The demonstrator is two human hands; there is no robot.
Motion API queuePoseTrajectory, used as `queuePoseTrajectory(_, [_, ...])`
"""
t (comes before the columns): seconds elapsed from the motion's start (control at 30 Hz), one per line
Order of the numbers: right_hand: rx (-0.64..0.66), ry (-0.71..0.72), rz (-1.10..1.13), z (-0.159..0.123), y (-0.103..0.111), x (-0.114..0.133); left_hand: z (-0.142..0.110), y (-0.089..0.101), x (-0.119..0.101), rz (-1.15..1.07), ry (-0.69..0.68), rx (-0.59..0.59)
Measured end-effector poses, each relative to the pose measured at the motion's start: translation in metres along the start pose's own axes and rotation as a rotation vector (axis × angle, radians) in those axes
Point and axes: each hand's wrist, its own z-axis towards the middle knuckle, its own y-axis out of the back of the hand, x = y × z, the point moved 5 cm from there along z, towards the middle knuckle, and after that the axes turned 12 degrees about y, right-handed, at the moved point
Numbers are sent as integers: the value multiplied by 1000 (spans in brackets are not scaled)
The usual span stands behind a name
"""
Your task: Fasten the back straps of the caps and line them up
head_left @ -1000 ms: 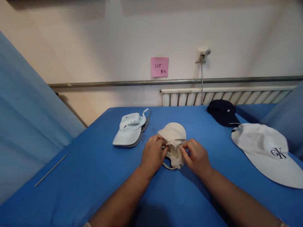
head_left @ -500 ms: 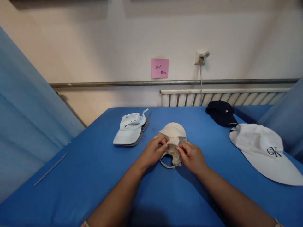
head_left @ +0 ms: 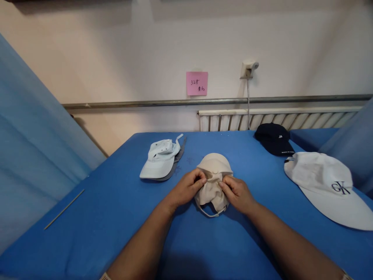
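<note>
A beige baseball cap (head_left: 213, 191) lies on the blue-covered table, its brim pointing to the wall and its back strap toward me. The crown is crumpled and folded near the button. My left hand (head_left: 190, 186) pinches the cap's fabric on the left side. On the right side, my right hand (head_left: 236, 193) grips the fabric between thumb and fingers. The fingertips of both hands are partly hidden by the folds.
A light blue cap (head_left: 159, 158) rests on a grey cap (head_left: 170, 174) at the left. To the right lie a navy cap (head_left: 273, 139) and a white cap (head_left: 320, 175). A thin stick (head_left: 64, 209) is near the left edge. Behind the table (head_left: 116, 217) runs a radiator (head_left: 227, 121).
The beige cap's crown has spread toward me and shows more creased fabric, with its strap lower. Both hands keep hold of it and have barely shifted.
</note>
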Motion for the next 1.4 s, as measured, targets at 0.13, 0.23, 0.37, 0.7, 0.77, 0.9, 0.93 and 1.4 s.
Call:
queuePoseTrajectory(0.13, [4, -5, 49, -2, 0, -3, 0, 14, 1, 86, -2, -138])
queuePoseTrajectory(0.23, [4, -16, 53, -4, 1, -6, -3, 19, 5, 281, 4, -80])
queuePoseTrajectory(0.37, [46, -13, 41, -4, -1, -5, -6, 16, 11, 549, 43, -38])
queuePoseTrajectory(0.7, [178, 15, 23, -8, -8, -3, 6, -19, 16, 942, 136, 15])
queuePoseTrajectory(0.77, [175, 15, 23, -8, -7, -3, 8, -21, 17, 945, 125, 12])
queuePoseTrajectory(0.9, [156, 22, 40, -7, -6, -3, 9, -25, 18, 949, 98, 26])
queuePoseTrajectory(0.93, [147, 26, 48, -7, -6, -3, 9, -24, 19, 936, 100, 22])
queuePoseTrajectory(1.4, [-245, -30, -8, -2, 27, -12, 13, 44, 34, -257, 143, -148])
